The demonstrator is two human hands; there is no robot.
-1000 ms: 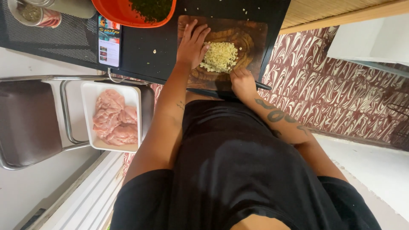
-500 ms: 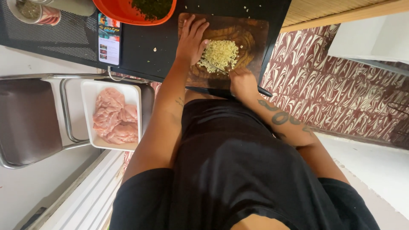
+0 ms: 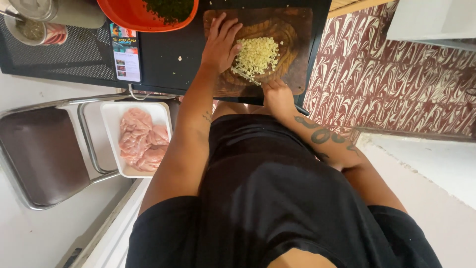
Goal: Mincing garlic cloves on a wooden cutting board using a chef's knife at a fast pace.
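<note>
Since a moment ago the right hand (image 3: pixel 277 95) has lifted the knife (image 3: pixel 245 76) off the near edge of the cutting board (image 3: pixel 292 54) and swung its blade in, so the tip now lies against the near side of the pile of chopped garlic (image 3: pixel 256 55). That hand is closed in a fist around the handle, knuckles up, at the board's near rim; the blade runs out from the fist toward the other hand's thumb.

The left hand (image 3: pixel 219 43) has barely shifted. It lies flat and open on the board, fingers (image 3: pixel 229 27) spread and pointing away from the body, gripping nothing, its outer fingers just touching the edge of the pile. So the pale yellow, finely cut garlic sits heaped between the two hands, right beside the left fingers and just past the knife tip, in the middle of the dark wooden board. A few loose bits lie scattered on the board around it.

Beyond the left fingertips stands an orange bowl (image 3: pixel 129 17) with chopped green herbs in it. Further off to that hand's outer side, on the black table (image 3: pixel 163 59), lies a printed card (image 3: pixel 125 52), then a tin can (image 3: pixel 37 31). Below the table edge, well apart from both hands, a white tray of raw meat (image 3: pixel 140 139) rests on a metal chair (image 3: pixel 44 154).
</note>
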